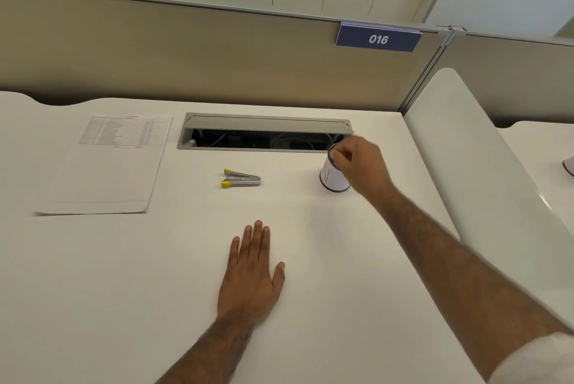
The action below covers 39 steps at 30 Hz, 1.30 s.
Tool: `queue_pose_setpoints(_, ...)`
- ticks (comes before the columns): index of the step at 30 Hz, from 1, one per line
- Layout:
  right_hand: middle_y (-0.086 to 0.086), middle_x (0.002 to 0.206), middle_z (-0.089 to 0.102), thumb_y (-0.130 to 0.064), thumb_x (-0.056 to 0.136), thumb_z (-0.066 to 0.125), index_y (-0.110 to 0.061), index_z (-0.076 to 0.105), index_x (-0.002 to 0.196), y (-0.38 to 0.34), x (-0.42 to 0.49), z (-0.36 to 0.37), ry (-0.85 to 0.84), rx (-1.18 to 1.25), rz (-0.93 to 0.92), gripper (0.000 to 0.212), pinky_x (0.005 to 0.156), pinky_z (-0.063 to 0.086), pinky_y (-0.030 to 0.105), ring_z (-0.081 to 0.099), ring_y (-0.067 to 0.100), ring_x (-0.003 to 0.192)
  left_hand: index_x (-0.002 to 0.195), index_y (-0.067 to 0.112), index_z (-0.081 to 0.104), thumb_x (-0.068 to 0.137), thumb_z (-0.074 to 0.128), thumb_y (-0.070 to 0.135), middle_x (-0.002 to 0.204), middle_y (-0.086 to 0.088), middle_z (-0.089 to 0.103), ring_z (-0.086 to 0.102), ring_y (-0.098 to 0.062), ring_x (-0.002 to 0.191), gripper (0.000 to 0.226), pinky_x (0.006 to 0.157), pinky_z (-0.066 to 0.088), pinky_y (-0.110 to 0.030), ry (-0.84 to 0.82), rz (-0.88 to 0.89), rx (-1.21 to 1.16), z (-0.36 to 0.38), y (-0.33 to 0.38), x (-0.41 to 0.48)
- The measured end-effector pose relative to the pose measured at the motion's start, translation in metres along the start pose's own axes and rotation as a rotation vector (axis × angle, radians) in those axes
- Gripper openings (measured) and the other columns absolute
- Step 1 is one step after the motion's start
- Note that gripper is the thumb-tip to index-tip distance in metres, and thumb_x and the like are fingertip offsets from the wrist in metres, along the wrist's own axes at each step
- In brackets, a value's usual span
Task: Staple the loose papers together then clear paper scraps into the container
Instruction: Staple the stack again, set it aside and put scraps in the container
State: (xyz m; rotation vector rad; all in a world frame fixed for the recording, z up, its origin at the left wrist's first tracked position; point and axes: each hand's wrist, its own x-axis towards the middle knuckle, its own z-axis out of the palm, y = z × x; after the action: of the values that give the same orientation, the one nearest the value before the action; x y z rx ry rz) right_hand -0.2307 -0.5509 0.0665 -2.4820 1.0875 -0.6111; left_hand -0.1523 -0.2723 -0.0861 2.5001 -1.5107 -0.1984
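White-sided container (334, 180) at two o'clock, upright, rim met by curled, bunched fingers (337, 160) of right hand (357, 163); pinching anything or not, impossible to tell. Left hand (251, 275) at six o'clock, flat on pale desk (341, 259), fingers straight and together, thumb splayed. Outward at twelve o'clock, yellow-tipped stapler (240, 178), arms spread in a narrow V, well apart from both hands. Further out at ten o'clock, printed papers (108, 166) lying flat. Beyond stapler, open cable tray (267, 129).
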Motion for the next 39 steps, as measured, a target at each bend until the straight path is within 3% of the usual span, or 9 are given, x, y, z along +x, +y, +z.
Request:
queue_pose_setpoints(4, -0.003, 0.085, 0.072, -0.015, 0.087, 0.067, -0.013, 0.076, 0.083, 0.003, -0.069, 0.037, -0.189, 0.112, 0.013, 0.01, 0.072, 0.047, 0.022, 0.056, 0.002, 0.069, 0.164, 0.011, 0.007, 0.101, 0.023, 0.051, 0.173, -0.007, 0.001, 0.001, -0.023, 0.16, 0.076, 0.129, 0.011, -0.048, -0.014, -0.004, 0.008, 0.0, -0.001, 0.0)
queue_pose_setpoints(6, 0.0, 0.097, 0.068, -0.017, 0.091, 0.063, -0.015, 0.075, 0.091, 0.012, -0.092, 0.055, -0.338, 0.016, 0.102, 0.012, 0.079, 0.046, 0.028, 0.06, 0.016, 0.083, 0.164, 0.01, 0.009, 0.101, 0.024, 0.05, 0.173, -0.008, 0.002, 0.002, -0.023, 0.16, 0.076, 0.129, 0.013, -0.048, -0.013, -0.006, 0.005, -0.001, 0.0, 0.0)
queue_pose_setpoints(8, 0.002, 0.094, 0.057, -0.016, 0.093, 0.055, -0.02, 0.061, 0.078, 0.017, -0.105, 0.066, -0.408, -0.067, 0.123, 0.016, 0.074, 0.043, 0.032, 0.056, 0.025, 0.087, 0.164, 0.01, 0.01, 0.101, 0.026, 0.049, 0.173, -0.008, 0.003, 0.004, -0.024, 0.16, 0.075, 0.129, 0.013, -0.048, -0.012, -0.005, 0.005, -0.002, 0.0, 0.0)
queue_pose_setpoints(10, 0.004, 0.09, 0.049, -0.014, 0.092, 0.05, -0.022, 0.048, 0.073, 0.015, -0.111, 0.071, -0.388, -0.108, 0.118, 0.021, 0.068, 0.038, 0.032, 0.052, 0.028, 0.085, 0.164, 0.01, 0.011, 0.101, 0.027, 0.049, 0.173, -0.008, 0.004, 0.004, -0.024, 0.16, 0.075, 0.129, 0.013, -0.048, -0.006, -0.003, 0.006, -0.001, 0.0, 0.0)
queue_pose_setpoints(16, 0.006, 0.106, 0.059, -0.01, 0.096, 0.047, -0.018, 0.071, 0.11, 0.015, -0.113, 0.08, -0.361, -0.116, 0.079, 0.029, 0.082, 0.048, 0.034, 0.055, 0.027, 0.099, 0.164, 0.011, 0.01, 0.101, 0.023, 0.049, 0.173, -0.008, 0.003, 0.003, -0.024, 0.16, 0.075, 0.129, 0.011, -0.047, -0.013, -0.007, 0.024, -0.003, 0.0, -0.001)
queue_pose_setpoints(22, 0.002, 0.102, 0.063, -0.016, 0.097, 0.053, -0.017, 0.074, 0.104, 0.029, -0.107, 0.077, -0.302, -0.063, 0.151, 0.022, 0.083, 0.049, 0.034, 0.061, 0.023, 0.097, 0.164, 0.01, 0.011, 0.101, 0.023, 0.049, 0.173, -0.008, 0.003, 0.004, -0.024, 0.16, 0.075, 0.129, 0.012, -0.048, -0.005, -0.004, 0.013, -0.003, 0.001, -0.001)
queue_pose_setpoints(27, 0.002, 0.097, 0.061, -0.022, 0.095, 0.056, -0.016, 0.073, 0.104, 0.02, -0.1, 0.078, -0.405, -0.15, 0.003, 0.02, 0.077, 0.05, 0.037, 0.059, 0.025, 0.095, 0.164, 0.01, 0.01, 0.101, 0.021, 0.05, 0.173, -0.008, 0.002, 0.003, -0.023, 0.16, 0.076, 0.129, 0.011, -0.048, -0.002, 0.001, 0.018, -0.002, 0.0, -0.001)
queue_pose_setpoints(33, 0.009, 0.089, 0.058, -0.004, 0.09, 0.047, -0.01, 0.062, 0.085, 0.01, -0.092, 0.073, -0.459, -0.48, -0.311, 0.016, 0.065, 0.039, 0.038, 0.057, 0.033, 0.079, 0.164, 0.01, 0.011, 0.101, 0.024, 0.05, 0.173, -0.008, 0.003, 0.003, -0.023, 0.16, 0.075, 0.129, 0.012, -0.048, 0.001, 0.001, 0.011, 0.0, 0.0, -0.001)
queue_pose_setpoints(39, 0.006, 0.09, 0.058, 0.002, 0.087, 0.05, -0.012, 0.062, 0.089, -0.002, -0.088, 0.071, -0.475, -0.681, -0.469, 0.018, 0.064, 0.031, 0.036, 0.056, 0.03, 0.082, 0.164, 0.01, 0.009, 0.101, 0.022, 0.05, 0.173, -0.007, 0.001, 0.001, -0.023, 0.16, 0.075, 0.129, 0.01, -0.047, -0.001, 0.003, 0.015, -0.001, 0.0, -0.001)
